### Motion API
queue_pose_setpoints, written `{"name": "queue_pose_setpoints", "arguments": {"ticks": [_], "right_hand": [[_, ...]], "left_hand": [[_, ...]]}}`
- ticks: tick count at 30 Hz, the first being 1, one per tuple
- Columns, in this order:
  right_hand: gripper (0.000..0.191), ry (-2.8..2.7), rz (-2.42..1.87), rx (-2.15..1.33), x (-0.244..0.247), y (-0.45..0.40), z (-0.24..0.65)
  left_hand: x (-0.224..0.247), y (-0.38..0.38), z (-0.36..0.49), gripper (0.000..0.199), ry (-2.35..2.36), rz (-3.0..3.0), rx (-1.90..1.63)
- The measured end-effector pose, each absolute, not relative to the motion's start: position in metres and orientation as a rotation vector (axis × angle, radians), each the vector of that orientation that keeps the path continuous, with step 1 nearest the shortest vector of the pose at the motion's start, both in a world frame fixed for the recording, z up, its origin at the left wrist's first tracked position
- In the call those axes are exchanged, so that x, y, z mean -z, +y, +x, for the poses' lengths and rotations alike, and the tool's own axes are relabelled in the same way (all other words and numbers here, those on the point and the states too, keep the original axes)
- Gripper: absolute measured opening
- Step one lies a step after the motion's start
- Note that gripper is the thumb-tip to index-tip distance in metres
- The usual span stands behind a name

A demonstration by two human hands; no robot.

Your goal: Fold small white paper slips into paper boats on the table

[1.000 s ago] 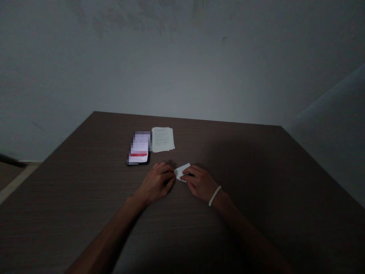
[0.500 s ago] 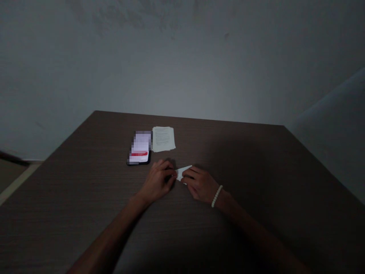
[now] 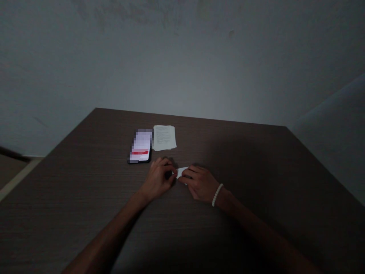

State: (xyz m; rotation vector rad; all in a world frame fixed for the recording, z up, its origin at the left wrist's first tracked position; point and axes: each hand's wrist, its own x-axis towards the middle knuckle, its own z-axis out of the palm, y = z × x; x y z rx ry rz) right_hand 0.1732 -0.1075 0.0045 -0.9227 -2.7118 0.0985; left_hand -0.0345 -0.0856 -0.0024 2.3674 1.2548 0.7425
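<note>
Between my hands, low over the dark table, is a small folded piece of white paper (image 3: 181,171). My left hand (image 3: 160,177) pinches its left corner between thumb and index finger. From the other side, my right hand (image 3: 201,182) grips the paper with thumb and fingers, covering much of its right part. A beaded bracelet (image 3: 217,195) circles my right wrist. The paper's full shape is hidden by my fingers.
Beyond my left hand lies a phone (image 3: 140,146) with a lit, blurred screen. Touching or close to its right side is a stack of printed paper sheets (image 3: 164,137). The wooden table (image 3: 245,152) reaches back to a grey wall (image 3: 188,68).
My right fingers have shifted slightly left along the paper, so less of it shows. My left hand keeps its pinch. The whole view has tilted a little.
</note>
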Motion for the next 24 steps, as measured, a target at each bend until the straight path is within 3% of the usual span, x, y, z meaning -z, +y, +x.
{"name": "queue_pose_setpoints", "arguments": {"ticks": [24], "right_hand": [[0.034, -2.832, -0.985, -0.144, -0.017, -0.109, 0.170]], "left_hand": [[0.006, -0.085, -0.037, 0.016, 1.251, 2.355, -0.725]]}}
